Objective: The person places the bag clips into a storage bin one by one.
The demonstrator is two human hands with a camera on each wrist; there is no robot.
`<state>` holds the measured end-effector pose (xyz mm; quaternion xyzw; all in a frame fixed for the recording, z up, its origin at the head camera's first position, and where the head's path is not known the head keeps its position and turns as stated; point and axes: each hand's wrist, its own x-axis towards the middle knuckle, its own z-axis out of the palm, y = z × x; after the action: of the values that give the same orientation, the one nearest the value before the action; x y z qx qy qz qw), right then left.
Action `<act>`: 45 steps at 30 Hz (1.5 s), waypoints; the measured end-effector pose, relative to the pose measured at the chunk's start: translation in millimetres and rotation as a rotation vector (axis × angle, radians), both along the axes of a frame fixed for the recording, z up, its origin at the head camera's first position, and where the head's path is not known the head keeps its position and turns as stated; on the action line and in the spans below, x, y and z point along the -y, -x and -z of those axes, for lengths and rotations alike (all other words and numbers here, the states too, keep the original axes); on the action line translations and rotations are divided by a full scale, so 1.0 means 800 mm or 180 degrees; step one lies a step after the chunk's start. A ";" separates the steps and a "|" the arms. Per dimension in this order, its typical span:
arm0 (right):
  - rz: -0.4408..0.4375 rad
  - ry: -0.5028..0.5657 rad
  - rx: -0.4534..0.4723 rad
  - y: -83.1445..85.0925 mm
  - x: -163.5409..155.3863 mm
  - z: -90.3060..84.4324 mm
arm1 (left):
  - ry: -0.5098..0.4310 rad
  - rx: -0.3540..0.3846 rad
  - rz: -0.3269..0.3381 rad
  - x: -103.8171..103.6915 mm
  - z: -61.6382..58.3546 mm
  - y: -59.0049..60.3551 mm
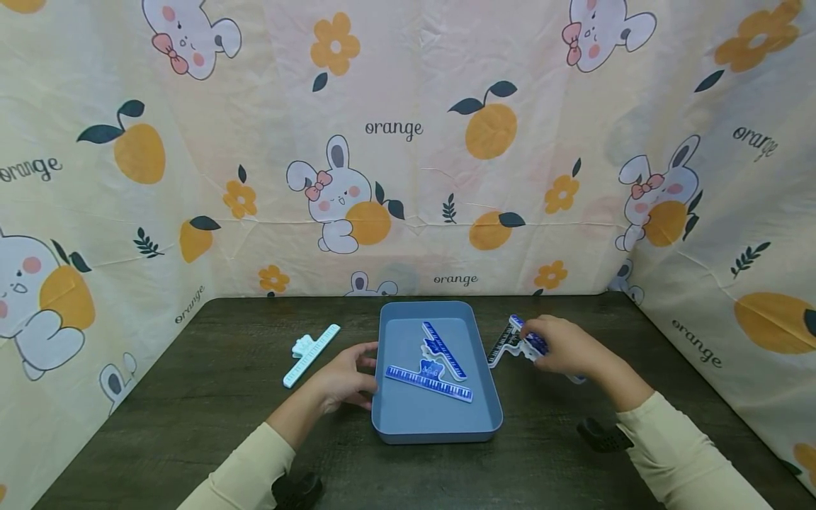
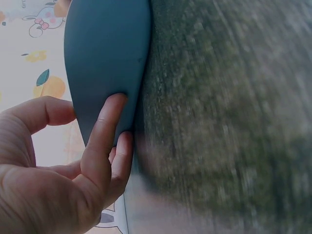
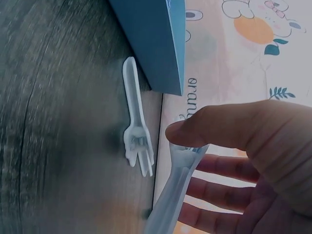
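My left hand (image 1: 347, 379) rests its fingers against the left side of a blue-grey tray (image 1: 436, 433); in the left wrist view the fingers (image 2: 105, 122) press on its outer wall. In the tray lie two blue clips with piano-key print, one slanted (image 1: 446, 352) and one lower (image 1: 429, 383). Right of the tray, my right hand (image 1: 564, 347) pinches a blue piano-key clip (image 1: 535, 343), whose pale underside shows in the right wrist view. Another clip, with black keys (image 1: 503, 344), lies on the table beside the tray, below the held one.
A mint-green clip (image 1: 311, 356) lies on the dark wood table (image 1: 229, 382) left of my left hand. Patterned cloth (image 1: 408, 184) with rabbits and oranges stands behind the table and along both sides.
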<state>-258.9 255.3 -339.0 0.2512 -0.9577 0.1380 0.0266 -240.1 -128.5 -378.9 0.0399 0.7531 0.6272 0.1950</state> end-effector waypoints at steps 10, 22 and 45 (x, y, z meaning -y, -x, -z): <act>-0.0129 0.0019 -0.0036 -0.006 0.015 -0.009 | 0.0016 0.0013 -0.0003 0.000 0.004 0.003; -0.0274 -0.0015 -0.0153 -0.012 0.036 -0.021 | 0.0001 -0.0006 0.0007 0.000 0.003 0.002; -0.0447 -0.0047 -0.0142 -0.009 0.080 -0.033 | -0.0041 -0.0030 0.0011 0.000 0.001 0.000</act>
<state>-252.1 190.9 -312.9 0.3209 -0.9379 0.1268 0.0363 -240.2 -128.7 -380.1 0.0454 0.7498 0.6315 0.1922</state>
